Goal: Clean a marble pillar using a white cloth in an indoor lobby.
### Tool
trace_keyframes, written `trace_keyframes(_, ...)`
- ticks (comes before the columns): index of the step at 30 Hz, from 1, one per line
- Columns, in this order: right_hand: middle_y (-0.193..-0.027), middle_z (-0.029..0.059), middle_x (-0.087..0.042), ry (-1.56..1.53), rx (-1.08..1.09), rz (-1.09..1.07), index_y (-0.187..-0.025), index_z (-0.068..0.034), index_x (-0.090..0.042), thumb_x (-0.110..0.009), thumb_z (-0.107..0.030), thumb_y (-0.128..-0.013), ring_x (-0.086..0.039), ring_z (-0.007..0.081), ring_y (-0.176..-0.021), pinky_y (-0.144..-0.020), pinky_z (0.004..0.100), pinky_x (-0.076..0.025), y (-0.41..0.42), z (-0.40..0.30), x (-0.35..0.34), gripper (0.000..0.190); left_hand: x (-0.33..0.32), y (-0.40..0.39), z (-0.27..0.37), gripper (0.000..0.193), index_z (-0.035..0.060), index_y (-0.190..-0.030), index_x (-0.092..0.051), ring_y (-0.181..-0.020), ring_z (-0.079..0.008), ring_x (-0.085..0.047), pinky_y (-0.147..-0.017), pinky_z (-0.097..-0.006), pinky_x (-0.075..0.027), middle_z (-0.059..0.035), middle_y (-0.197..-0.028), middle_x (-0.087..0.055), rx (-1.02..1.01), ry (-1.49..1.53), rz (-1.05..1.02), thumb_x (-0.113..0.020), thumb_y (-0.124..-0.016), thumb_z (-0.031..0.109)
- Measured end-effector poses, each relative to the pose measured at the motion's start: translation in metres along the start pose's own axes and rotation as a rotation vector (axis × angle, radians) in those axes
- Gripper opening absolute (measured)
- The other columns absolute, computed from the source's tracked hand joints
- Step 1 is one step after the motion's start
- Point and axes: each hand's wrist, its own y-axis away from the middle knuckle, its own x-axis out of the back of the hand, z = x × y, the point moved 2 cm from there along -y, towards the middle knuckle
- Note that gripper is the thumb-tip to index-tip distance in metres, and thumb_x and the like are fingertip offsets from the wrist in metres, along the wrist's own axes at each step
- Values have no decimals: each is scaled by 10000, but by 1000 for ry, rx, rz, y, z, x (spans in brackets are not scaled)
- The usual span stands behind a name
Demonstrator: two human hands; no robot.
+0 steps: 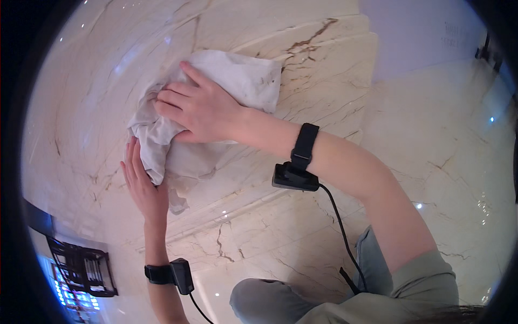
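A white cloth, with small dark marks near its right end, lies partly bunched on a glossy marble-patterned surface. My right hand rests on top of the cloth with its fingers bent over a crumpled fold. Lower and to the left, my left hand is at the hanging lower edge of the bunched cloth, its fingers against that edge; whether they pinch it is hidden. A thinner, translucent-looking part hangs below the folds. Each forearm wears a black strap with a small black cabled device, on the right and on the left.
A stepped edge of the marble-patterned surface runs beneath my forearms. Dark metal-framed furniture stands at the lower left, near bright blue lights. A pale panel is at the upper right. My bent knee is below, and the right device's cable hangs beside it.
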Motion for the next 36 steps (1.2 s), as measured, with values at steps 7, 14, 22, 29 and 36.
trace_keyframes(7,-1080,12,-575,-2,1,88,-1084,-115,-556,-794,-398,-541,-533,196,-1014,-1018,395,-374,37,62,69,657,-13,-42,72,699,6,-1321,-420,-1283,-358,-413,-1074,-537,-268,-167,-1370,-459,-159,14,0,-589,-645,57)
trace_keyframes(14,-1087,16,-571,-14,-43,165,-1066,-114,-551,-796,-385,-556,-538,212,-1005,-962,361,-407,77,124,129,628,-31,-85,156,676,-7,-1266,-450,-1181,-390,-452,-1026,-504,-320,-164,-1285,-496,-222,23,-11,-605,-612,76)
trace_keyframes(22,-1110,22,-573,54,-154,228,-1056,-103,-553,-786,-399,-581,-530,198,-1046,-966,352,-395,100,133,108,606,-66,-97,158,670,-32,-1273,-421,-1186,-406,-434,-1004,-489,-321,-212,-1286,-453,-315,33,-16,-620,-641,68)
trace_keyframes(29,-1107,16,-584,127,-305,246,-1013,-92,-571,-767,-396,-624,-522,193,-1077,-1034,379,-360,95,142,110,532,-80,-117,176,639,-52,-1276,-408,-1159,-414,-460,-968,-482,-351,-224,-1256,-474,-296,19,43,-615,-683,64)
trace_keyframes(36,-1094,-4,-580,50,-356,304,-1031,-118,-569,-749,-387,-657,-526,172,-1090,-1072,399,-338,100,147,116,495,-81,-127,191,635,-55,-1266,-422,-1127,-428,-483,-954,-473,-375,-235,-1208,-506,-260,43,17,-624,-679,80)
